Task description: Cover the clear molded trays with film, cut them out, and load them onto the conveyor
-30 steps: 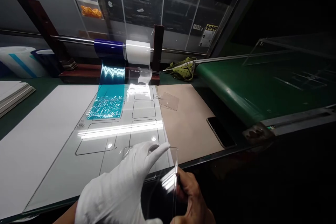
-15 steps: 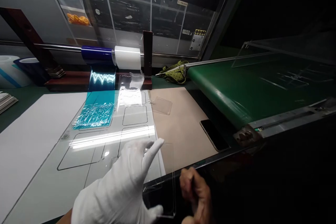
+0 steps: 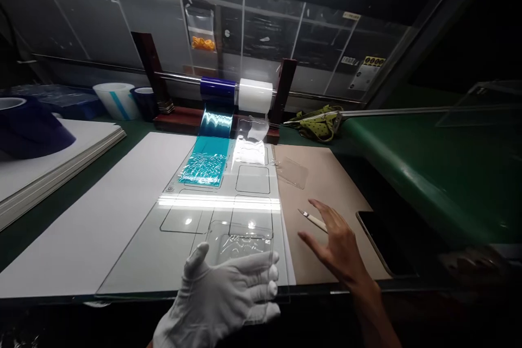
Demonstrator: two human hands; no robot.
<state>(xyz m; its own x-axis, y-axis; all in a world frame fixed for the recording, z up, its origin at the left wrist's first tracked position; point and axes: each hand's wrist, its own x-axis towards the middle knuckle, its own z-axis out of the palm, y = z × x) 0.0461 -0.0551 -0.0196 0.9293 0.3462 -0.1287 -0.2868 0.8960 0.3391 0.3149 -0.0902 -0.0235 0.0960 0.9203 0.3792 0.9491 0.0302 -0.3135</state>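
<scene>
My left hand, in a white glove, holds a clear plastic plate near the table's front edge. Its thumb is at the plate's left and its fingers are spread along the right. My right hand is bare, with thumb and fingers apart, above the brown sheet. Just beside its fingers lies a slim beige tool with a pointed tip; its rear end is hidden by the hand. Another small clear plate rests farther back on the brown sheet.
A clear sheet with outlined rounded rectangles covers the table's middle. Behind it, a blue film roll and a white roll hang on a rod. A phone lies right, beside a green conveyor belt. Stacked white sheets stand left.
My view has swung left. My right hand has risen from below the table edge to the brown sheet and opened; the beige tool now shows there. The held plate is now over the outlined sheet.
</scene>
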